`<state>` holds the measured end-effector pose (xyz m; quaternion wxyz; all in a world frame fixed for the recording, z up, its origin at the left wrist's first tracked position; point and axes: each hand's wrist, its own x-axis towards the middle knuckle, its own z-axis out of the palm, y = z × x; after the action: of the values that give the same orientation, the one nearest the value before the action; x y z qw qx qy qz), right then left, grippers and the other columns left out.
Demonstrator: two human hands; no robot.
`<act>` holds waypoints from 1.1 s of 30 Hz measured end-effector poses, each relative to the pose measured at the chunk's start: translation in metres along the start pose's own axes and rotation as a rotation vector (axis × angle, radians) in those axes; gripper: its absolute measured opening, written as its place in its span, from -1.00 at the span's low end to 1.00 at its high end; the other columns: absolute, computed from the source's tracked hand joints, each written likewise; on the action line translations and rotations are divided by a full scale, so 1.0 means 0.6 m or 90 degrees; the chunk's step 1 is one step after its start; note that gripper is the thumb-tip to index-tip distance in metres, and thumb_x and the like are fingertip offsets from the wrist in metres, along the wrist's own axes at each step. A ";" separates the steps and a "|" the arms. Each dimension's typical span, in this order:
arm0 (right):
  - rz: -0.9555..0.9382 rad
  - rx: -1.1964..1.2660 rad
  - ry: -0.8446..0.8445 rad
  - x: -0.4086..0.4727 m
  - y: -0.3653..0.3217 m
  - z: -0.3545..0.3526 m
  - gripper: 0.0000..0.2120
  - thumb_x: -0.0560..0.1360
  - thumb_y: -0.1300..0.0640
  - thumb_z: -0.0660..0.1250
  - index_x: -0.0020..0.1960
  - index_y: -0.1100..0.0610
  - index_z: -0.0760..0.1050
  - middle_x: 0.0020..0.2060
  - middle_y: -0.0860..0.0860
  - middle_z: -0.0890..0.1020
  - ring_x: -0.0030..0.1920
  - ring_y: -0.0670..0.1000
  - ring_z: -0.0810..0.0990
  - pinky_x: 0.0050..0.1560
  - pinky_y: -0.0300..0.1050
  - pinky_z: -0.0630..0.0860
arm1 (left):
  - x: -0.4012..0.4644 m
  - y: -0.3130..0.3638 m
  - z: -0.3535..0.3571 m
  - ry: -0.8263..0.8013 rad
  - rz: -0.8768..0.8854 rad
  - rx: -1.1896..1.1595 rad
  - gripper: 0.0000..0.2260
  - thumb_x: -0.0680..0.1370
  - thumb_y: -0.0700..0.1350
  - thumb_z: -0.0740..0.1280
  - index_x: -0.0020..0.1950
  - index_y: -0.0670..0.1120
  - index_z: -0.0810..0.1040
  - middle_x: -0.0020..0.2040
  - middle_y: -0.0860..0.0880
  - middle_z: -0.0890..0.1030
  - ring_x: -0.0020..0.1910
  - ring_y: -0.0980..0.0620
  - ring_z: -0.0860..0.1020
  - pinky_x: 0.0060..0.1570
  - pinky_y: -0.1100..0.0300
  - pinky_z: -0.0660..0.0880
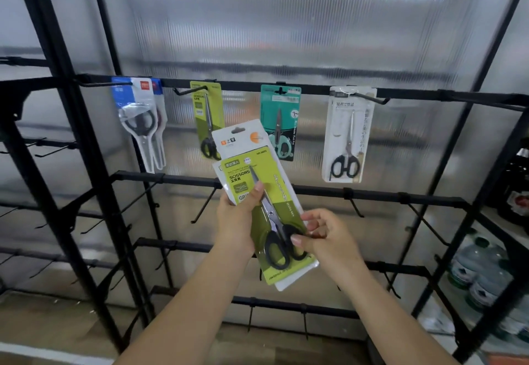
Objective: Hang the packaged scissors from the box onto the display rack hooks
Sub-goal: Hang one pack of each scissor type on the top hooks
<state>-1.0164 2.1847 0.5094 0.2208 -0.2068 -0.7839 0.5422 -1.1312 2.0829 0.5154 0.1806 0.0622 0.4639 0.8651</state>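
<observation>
A green pack of scissors point(266, 215) is being held up in front of the black display rack point(315, 191), below the top row of hooks. It is being gripped by the left hand point(239, 218), with the thumb pressed on the front of the card and the fingers curled behind its left edge. The lower right part of the pack is being pinched by the right hand point(326, 238), with the thumb laid on the black handles and the other fingers bent loosely at the right edge. A white pack point(243, 138) is being held just behind the green one, and its top is sticking out above it. "SCISSORS" and "NO.5002" are being shown on the green card. The pack is being held tilted, with its long side running from upper left to lower right; the blade tips are pointing up and left, and the handles are pointing down and right. Four more packs are hanging on the top bar: a blue and white pack point(137, 118), a second green pack point(207, 120), a teal pack point(280, 122) and a white pack with black scissors point(347, 135).
</observation>
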 end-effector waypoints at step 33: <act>0.116 0.082 -0.126 0.003 -0.051 0.194 -0.70 0.36 0.21 0.47 -0.25 0.14 0.32 -0.25 0.12 0.52 -0.18 0.07 0.49 -0.12 -0.02 0.36 | 0.018 0.091 -0.189 -0.012 -0.071 -0.198 -0.42 0.52 0.37 0.02 0.09 0.01 0.63 0.02 -0.07 0.69 -0.06 -0.07 0.68 -0.10 0.03 0.54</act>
<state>-1.0865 2.0874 0.5020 0.1052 -0.2083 -0.7435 0.6268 -1.1866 1.9707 0.4960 0.2399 0.0159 0.3251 0.9146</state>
